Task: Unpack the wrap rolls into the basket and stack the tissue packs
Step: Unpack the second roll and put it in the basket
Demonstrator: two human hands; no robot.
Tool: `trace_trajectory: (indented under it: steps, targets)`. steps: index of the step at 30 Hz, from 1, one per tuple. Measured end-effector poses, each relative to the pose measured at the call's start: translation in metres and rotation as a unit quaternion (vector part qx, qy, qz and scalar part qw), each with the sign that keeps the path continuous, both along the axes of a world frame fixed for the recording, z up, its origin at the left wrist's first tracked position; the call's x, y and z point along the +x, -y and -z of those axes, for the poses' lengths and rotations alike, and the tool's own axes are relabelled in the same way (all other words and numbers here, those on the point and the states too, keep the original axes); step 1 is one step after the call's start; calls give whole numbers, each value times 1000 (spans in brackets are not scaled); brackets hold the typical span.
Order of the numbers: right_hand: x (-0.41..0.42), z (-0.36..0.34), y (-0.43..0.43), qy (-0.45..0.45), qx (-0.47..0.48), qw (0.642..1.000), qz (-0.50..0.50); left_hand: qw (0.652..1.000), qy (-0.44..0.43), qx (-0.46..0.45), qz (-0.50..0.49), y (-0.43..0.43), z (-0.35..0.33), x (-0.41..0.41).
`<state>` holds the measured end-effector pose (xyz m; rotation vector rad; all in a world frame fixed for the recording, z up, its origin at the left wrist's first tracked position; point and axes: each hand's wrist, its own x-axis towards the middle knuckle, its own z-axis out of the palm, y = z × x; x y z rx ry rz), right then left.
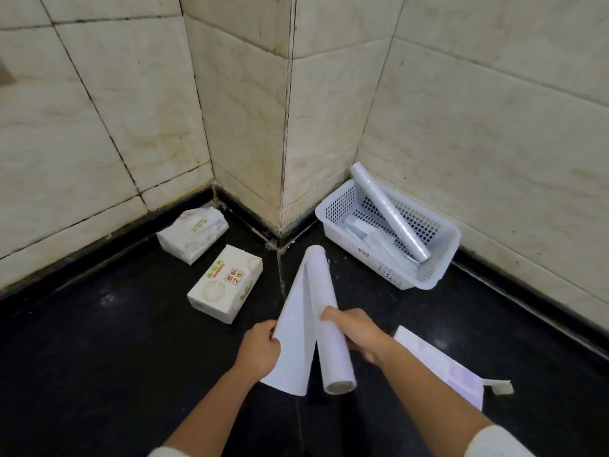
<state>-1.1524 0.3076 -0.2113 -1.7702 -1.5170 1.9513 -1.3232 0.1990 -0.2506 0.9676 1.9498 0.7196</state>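
A white wrap roll (329,338) is held over the dark floor, its far end pointing toward the wall corner. My right hand (354,331) grips the roll from the right. My left hand (260,349) pinches the loose white sheet (293,338) that has peeled off the roll's left side. A white perforated basket (438,268) stands by the right wall with a shiny wrapped roll (389,214) leaning across it, over flat packs inside. Two tissue packs lie apart on the floor at left: one (225,283) near the middle, one (192,234) against the baseboard.
A flat white and lilac box (441,361) lies on the floor at right of my right forearm, with a small torn white piece (501,387) beside it. Tiled walls form a jutting corner (285,127) behind the basket and the packs.
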Motion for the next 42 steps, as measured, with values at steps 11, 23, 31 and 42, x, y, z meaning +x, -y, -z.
trace_trajectory:
  steps: [11, 23, 31, 42]
  targets:
    - [88, -107, -83, 20, 168, 983, -69, 978, -84, -69, 176, -62, -46, 17]
    - [75, -98, -210, 128, 329, 932, -81, 945, -264, 63, 180, -194, -64, 49]
    - [58, -42, -244, 155, 404, 897, -95, 927, -341, 3, 157, -226, -32, 61]
    - [47, -9, -235, 291, 424, 852, -95, 936, -320, 21, 148, -222, -27, 62]
